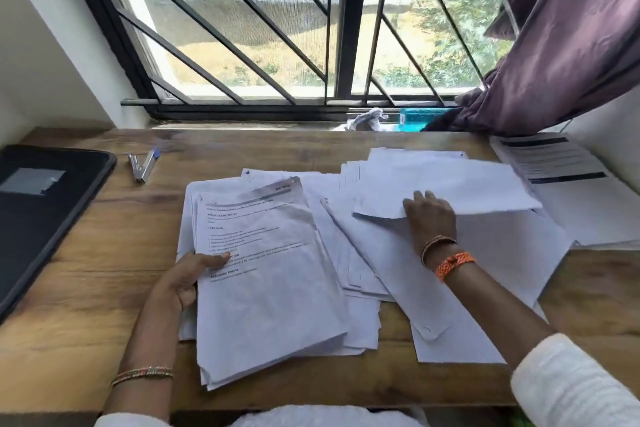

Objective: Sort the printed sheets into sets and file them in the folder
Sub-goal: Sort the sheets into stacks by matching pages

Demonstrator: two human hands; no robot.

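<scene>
A stack of printed sheets (266,274) lies in the middle of the wooden desk (86,288), printed side up. My left hand (188,276) grips its left edge, thumb on top of the text. To the right lie several loose blank-side sheets (485,253), fanned and overlapping. My right hand (429,215) pinches the lower edge of one sheet (450,187) lifted off that pile. A black folder (41,215) lies closed at the desk's left edge.
A stapler (142,165) sits behind the stack, near the folder. Another pile of printed sheets (550,159) rests at the far right. A purple curtain (561,55) hangs over the barred window's right side, above a blue bottle (420,118) on the sill.
</scene>
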